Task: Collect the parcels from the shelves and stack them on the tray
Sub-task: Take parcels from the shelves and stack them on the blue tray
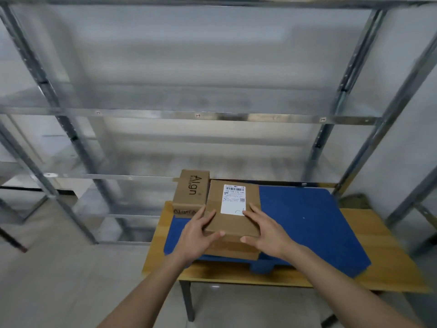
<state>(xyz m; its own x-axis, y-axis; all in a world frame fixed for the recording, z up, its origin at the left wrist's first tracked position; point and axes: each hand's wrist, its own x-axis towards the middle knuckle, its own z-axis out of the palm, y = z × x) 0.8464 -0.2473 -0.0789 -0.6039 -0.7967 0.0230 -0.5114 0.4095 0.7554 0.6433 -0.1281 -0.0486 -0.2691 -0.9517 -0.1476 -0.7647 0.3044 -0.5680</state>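
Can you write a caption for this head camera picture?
Both hands hold a labelled parcel over the blue tray.

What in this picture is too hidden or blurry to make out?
- Small print on the white shipping label of the brown cardboard parcel: too small, head view.
- Box beneath that parcel: mostly covered by it and both hands, left hand, right hand.
- Metal shelves: motion-blurred.
- Blue tray: left part hidden by parcels.
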